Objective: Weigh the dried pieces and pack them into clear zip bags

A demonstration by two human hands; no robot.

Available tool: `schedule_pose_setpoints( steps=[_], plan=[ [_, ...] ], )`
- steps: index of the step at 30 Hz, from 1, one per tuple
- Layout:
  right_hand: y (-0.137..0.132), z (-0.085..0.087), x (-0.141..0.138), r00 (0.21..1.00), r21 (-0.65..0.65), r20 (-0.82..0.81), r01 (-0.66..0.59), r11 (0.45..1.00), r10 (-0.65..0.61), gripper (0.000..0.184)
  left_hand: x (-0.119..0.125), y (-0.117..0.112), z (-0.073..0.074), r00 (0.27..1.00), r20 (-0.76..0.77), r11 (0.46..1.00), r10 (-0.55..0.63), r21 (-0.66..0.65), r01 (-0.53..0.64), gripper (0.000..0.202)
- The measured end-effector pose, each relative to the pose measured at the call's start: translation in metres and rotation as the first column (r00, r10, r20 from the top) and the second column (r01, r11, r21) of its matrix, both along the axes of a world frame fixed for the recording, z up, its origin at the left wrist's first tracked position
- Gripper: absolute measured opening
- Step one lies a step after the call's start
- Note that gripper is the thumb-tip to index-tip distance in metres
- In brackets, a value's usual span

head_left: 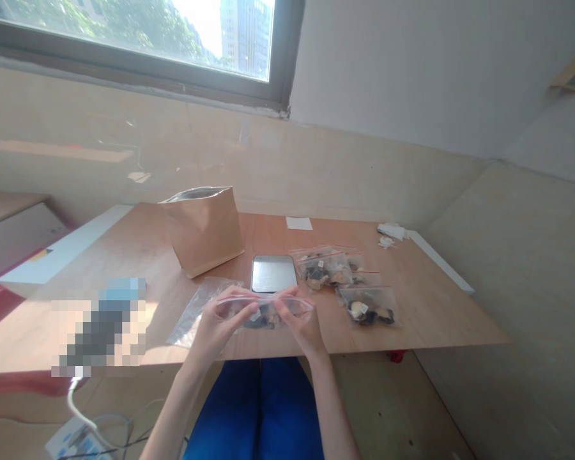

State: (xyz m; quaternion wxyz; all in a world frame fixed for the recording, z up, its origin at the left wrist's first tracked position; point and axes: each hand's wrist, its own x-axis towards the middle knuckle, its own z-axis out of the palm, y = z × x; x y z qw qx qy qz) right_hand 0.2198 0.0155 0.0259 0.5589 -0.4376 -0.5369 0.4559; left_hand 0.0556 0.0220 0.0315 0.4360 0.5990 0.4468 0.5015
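Note:
My left hand (229, 319) and my right hand (297, 316) pinch the red-lined top edge of a clear zip bag (263, 319) between thumbs and fingers. Dark pieces and a small white square show inside it, partly hidden by my fingers. Just beyond the bag lies a flat scale (274, 273) with a silver top. Under and beside my left hand are flat clear plastic bags (191, 313). Off to the right of my right hand sits a filled zip bag (368, 306) with dark and tan pieces, and a pile of similar bags (326, 268) is behind it.
A brown paper bag (206, 233) stands with its top open at the back left. A white paper (299, 223) and crumpled scraps (390, 233) lie along the far side. A blurred-out object (103, 326) with a white cable (71, 402) is at the left edge.

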Motion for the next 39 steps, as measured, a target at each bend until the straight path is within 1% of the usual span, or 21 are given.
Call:
schedule_pose_setpoints(
  steps=[2, 4, 6, 9, 13, 15, 17, 20, 24, 26, 28, 31, 34, 35, 37, 39],
  plan=[
    [0.0, 0.002, -0.001, 0.999, 0.013, 0.042, -0.022, 1.0, 0.022, 0.018, 0.001, 0.0, 0.0, 1.0, 0.014, 1.0, -0.013, -0.003, 0.013, 0.018],
    [0.001, 0.003, -0.003, 0.997, 0.03, 0.066, -0.035, 0.999, 0.033, 0.018, 0.003, -0.001, 0.0, 1.0, 0.028, 1.0, 0.004, 0.007, -0.004, 0.017],
    [0.003, 0.003, -0.005, 0.997, 0.039, 0.079, -0.023, 0.999, 0.02, 0.018, 0.004, -0.003, 0.0, 0.999, 0.035, 1.0, 0.018, 0.019, -0.019, 0.016],
    [0.004, 0.001, -0.009, 0.993, 0.045, 0.105, 0.043, 0.998, -0.048, 0.018, 0.006, -0.005, 0.001, 0.998, 0.046, 0.999, 0.05, 0.011, -0.05, 0.016],
    [0.006, -0.002, -0.014, 0.983, 0.065, 0.124, 0.131, 0.989, -0.139, 0.017, 0.01, -0.006, 0.002, 0.989, 0.105, 0.994, 0.103, -0.036, -0.1, 0.019],
    [0.007, -0.003, -0.015, 0.984, 0.072, 0.114, 0.127, 0.989, -0.135, 0.016, 0.011, -0.005, 0.002, 0.985, 0.122, 0.992, 0.119, -0.053, -0.113, 0.02],
    [0.008, -0.004, -0.016, 0.99, 0.081, 0.102, 0.087, 0.993, -0.096, 0.017, 0.012, -0.005, 0.001, 0.986, 0.113, 0.991, 0.125, -0.058, -0.119, 0.021],
    [0.009, -0.005, -0.016, 0.993, 0.095, 0.1, 0.051, 0.994, -0.061, 0.015, 0.013, -0.004, -0.002, 0.989, 0.1, 0.993, 0.108, -0.048, -0.104, 0.021],
    [0.009, -0.008, -0.015, 0.992, 0.082, 0.049, 0.116, 0.99, -0.12, 0.017, 0.016, -0.005, -0.002, 0.983, 0.11, 0.988, 0.15, -0.053, -0.145, 0.02],
    [0.009, -0.009, -0.013, 0.989, 0.061, 0.028, 0.14, 0.988, -0.142, 0.022, 0.017, -0.005, -0.001, 0.979, 0.088, 0.981, 0.185, -0.07, -0.18, 0.021],
    [0.009, -0.01, -0.012, 0.989, 0.021, 0.004, 0.15, 0.989, -0.15, 0.028, 0.017, -0.003, 0.0, 0.976, 0.081, 0.974, 0.202, -0.124, -0.191, 0.024],
    [0.01, -0.012, -0.011, 0.989, -0.059, -0.047, 0.136, 0.989, -0.139, 0.038, 0.017, 0.0, -0.002, 0.968, 0.125, 0.958, 0.217, -0.219, -0.187, 0.028],
    [0.014, -0.018, -0.01, 0.987, -0.103, -0.074, 0.135, 0.985, -0.143, 0.045, 0.017, 0.003, -0.007, 0.964, 0.187, 0.961, 0.188, -0.24, -0.141, 0.034],
    [0.015, -0.021, -0.01, 0.982, -0.105, -0.083, 0.159, 0.982, -0.168, 0.048, 0.016, 0.004, -0.008, 0.965, 0.204, 0.962, 0.162, -0.249, -0.109, 0.037],
    [0.016, -0.029, -0.008, 0.958, -0.112, -0.106, 0.254, 0.961, -0.265, 0.055, 0.016, 0.005, -0.012, 0.967, 0.231, 0.953, 0.107, -0.301, -0.034, 0.046],
    [0.013, -0.038, -0.005, 0.923, -0.126, -0.106, 0.355, 0.926, -0.369, 0.06, 0.015, 0.006, -0.018, 0.967, 0.244, 0.923, 0.076, -0.385, 0.025, 0.054]
  ],
)
